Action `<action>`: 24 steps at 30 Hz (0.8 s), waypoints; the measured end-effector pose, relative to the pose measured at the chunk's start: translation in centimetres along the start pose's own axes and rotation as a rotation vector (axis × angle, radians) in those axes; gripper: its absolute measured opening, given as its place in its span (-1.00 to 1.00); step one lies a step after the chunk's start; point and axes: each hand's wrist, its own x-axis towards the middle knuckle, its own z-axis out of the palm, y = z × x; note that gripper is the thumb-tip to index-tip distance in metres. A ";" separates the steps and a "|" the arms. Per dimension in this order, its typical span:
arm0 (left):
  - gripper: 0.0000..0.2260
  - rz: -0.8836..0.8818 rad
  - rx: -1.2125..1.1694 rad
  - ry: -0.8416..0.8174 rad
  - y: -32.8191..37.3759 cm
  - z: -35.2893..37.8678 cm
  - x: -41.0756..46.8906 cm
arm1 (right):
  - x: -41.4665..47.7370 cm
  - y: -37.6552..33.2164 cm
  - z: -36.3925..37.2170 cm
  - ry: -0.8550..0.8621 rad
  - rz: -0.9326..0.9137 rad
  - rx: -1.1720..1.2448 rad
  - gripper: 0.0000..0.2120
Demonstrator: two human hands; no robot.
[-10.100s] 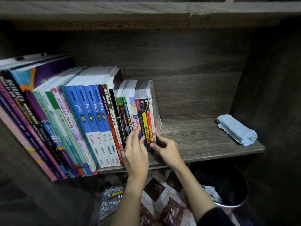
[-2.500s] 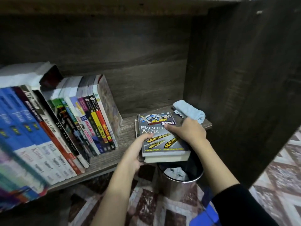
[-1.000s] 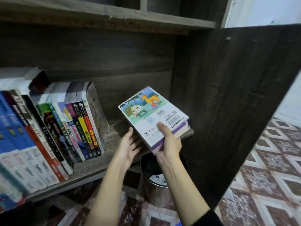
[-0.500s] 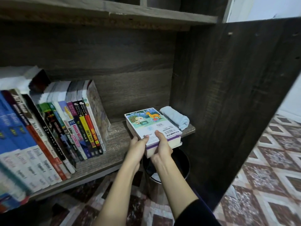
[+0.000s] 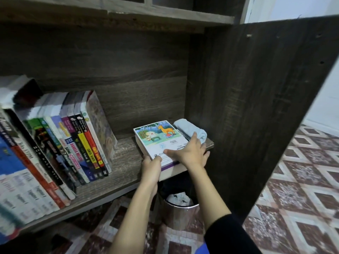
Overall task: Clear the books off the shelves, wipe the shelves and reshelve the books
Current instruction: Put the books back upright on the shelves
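A flat stack of books (image 5: 156,136), a white cover with a deer drawing on top, lies at the right end of the wooden shelf (image 5: 124,162). My left hand (image 5: 150,166) grips the stack's near left corner. My right hand (image 5: 190,151) presses flat on the top cover, fingers spread, fingertips reaching a rolled light-blue cloth (image 5: 190,130) that lies just behind the stack. A row of upright, left-leaning books (image 5: 73,140) fills the shelf's left part, with a gap of bare shelf between it and the stack.
The dark side panel (image 5: 247,107) walls in the shelf on the right. An upper shelf board (image 5: 128,17) runs overhead. Under the stack stands a metal waste bin (image 5: 179,208) with paper in it, on patterned floor tiles (image 5: 293,180).
The stack has slid further back onto the shelf toward the cloth. My right hand moved from the stack's near edge to lie flat on the cover; my left hand stays at the near corner.
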 end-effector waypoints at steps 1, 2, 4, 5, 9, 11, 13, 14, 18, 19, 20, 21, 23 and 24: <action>-0.71 0.000 0.009 0.001 0.1 0.1 -0.1 | 0.9 -0.2 -0.3 -0.080 0.011 0.020 0.12; -0.71 0.001 0.015 0.006 0.2 0.1 -0.1 | 1.5 -0.5 -0.4 -0.144 0.029 0.049 0.08; -0.71 0.008 0.031 0.016 0.2 0.3 -0.2 | 1.8 -0.7 -0.3 -0.182 0.044 0.073 0.08; -0.70 0.017 0.042 0.020 0.2 0.4 -0.2 | 2.0 -0.7 -0.2 -0.182 0.042 0.079 0.08; -0.71 0.037 0.076 0.020 0.2 0.9 -0.1 | 2.7 -0.7 -0.1 -0.141 0.052 0.063 -0.09; -0.69 0.037 0.087 0.007 0.1 1.0 0.1 | 2.9 -0.7 -0.2 -0.132 0.054 0.055 -0.11; -0.69 0.044 0.109 -0.006 0.0 0.9 0.2 | 2.7 -0.7 -0.3 -0.107 0.042 0.036 -0.13; -0.67 0.053 0.122 -0.013 -0.1 0.9 0.3 | 2.3 -0.8 -0.3 -0.080 0.025 0.006 -0.14; -0.50 0.101 0.142 -0.016 -0.2 0.5 0.2 | 1.1 -1.6 -0.8 0.102 -0.095 -0.092 -0.09; -0.49 0.111 0.160 -0.011 -0.1 0.3 0.1 | 1.1 -1.7 -0.8 0.134 -0.103 -0.052 -0.16; -0.50 0.117 0.182 -0.006 -0.2 0.1 0.2 | 1.0 -1.9 -0.8 0.155 -0.103 0.016 -0.29; -0.54 0.130 0.194 -0.008 -0.2 -0.1 0.3 | 1.0 -2.0 -0.9 0.174 -0.102 0.108 -0.44; -0.58 0.143 0.218 -0.019 0.3 -0.6 0.2 | 0.8 -2.3 -1.2 0.215 -0.088 0.310 -0.65; -0.60 0.143 0.226 -0.028 0.9 -0.8 -0.2 | 0.6 -2.4 -1.4 0.222 -0.073 0.399 -0.66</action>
